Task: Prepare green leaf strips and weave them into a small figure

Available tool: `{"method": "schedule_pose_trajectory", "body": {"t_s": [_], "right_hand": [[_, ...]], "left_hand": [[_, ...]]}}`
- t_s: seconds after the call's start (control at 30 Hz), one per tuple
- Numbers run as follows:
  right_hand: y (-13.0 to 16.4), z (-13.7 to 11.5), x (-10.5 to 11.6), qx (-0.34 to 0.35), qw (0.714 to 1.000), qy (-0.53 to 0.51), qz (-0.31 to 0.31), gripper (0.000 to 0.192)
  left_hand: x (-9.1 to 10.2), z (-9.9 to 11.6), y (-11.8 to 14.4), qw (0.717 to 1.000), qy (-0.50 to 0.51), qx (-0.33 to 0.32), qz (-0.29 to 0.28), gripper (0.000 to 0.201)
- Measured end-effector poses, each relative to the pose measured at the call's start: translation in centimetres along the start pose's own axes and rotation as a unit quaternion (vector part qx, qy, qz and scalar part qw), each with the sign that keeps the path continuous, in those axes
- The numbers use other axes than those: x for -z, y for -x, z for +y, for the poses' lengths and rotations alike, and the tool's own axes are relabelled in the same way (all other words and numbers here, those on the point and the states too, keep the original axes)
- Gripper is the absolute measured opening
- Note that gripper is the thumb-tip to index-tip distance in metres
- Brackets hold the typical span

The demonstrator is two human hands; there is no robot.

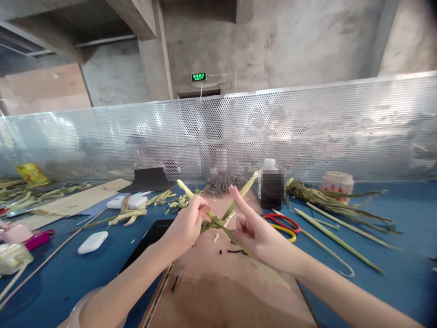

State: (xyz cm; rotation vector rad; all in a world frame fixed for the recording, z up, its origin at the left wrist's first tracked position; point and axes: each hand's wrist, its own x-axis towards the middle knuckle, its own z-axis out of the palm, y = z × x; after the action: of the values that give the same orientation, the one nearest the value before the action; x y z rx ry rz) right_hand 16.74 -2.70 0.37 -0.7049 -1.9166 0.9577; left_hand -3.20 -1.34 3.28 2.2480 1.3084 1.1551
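Note:
Green leaf strips (216,222) cross in a small knot-like bundle between my hands, above the brown board. My left hand (187,223) pinches the bundle from the left, thumb and fingers together, and one pale strip end sticks up past the knuckles. On the right, my right hand (251,228) is closed on the strips, its index finger pointing up beside a broad strip (248,186) that rises to the right. A long blurred strip trails down under the right wrist. My fingers partly hide where the strips cross.
The brown board (218,291) lies on a blue table (358,291). Red-and-yellow-handled scissors (285,228), loose stalks (341,241) and a dark bottle (271,187) are to the right. A white case (93,242), black phone (146,246) and leaf scraps are to the left. Behind stands a perforated metal screen (307,132).

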Motion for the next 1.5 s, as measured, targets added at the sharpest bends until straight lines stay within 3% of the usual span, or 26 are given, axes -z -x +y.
{"method": "schedule_pose_trajectory", "body": {"t_s": [0.23,0.43,0.63,0.73,0.9,1.1,1.33,1.5], "right_hand": [[0.0,0.5,-1.0,-0.014,0.999,0.005,0.048,0.076],[-0.1,1.8,-2.2,-0.062,0.993,-0.087,0.057,0.054],[-0.3,1.9,-2.2,-0.013,0.991,-0.049,0.127,0.044],[-0.4,1.7,-2.1,-0.003,0.990,-0.064,0.125,0.041],[-0.1,1.3,-2.5,-0.019,0.991,-0.042,0.124,0.046],[0.2,1.1,-3.0,-0.024,0.995,0.006,0.098,0.055],[0.3,0.8,-2.8,-0.039,0.996,-0.057,0.050,0.062],[0.3,0.4,-2.4,-0.037,0.996,-0.077,0.034,0.066]], "left_hand": [[-2.2,-0.8,0.0,0.978,0.198,0.069,0.017,0.026],[-3.2,-0.7,0.1,0.953,0.289,0.086,-0.007,0.022],[-3.8,0.1,0.4,0.921,0.377,0.092,-0.035,0.026],[-4.0,0.4,0.6,0.928,0.363,0.077,-0.031,0.021],[-3.8,0.2,0.8,0.949,0.306,0.075,0.021,0.019],[-3.8,0.3,0.9,0.955,0.266,0.108,0.072,0.020],[-3.3,0.7,0.8,0.963,0.225,0.127,0.081,0.020],[-2.5,0.4,0.7,0.975,0.190,0.071,0.088,0.017]]}}
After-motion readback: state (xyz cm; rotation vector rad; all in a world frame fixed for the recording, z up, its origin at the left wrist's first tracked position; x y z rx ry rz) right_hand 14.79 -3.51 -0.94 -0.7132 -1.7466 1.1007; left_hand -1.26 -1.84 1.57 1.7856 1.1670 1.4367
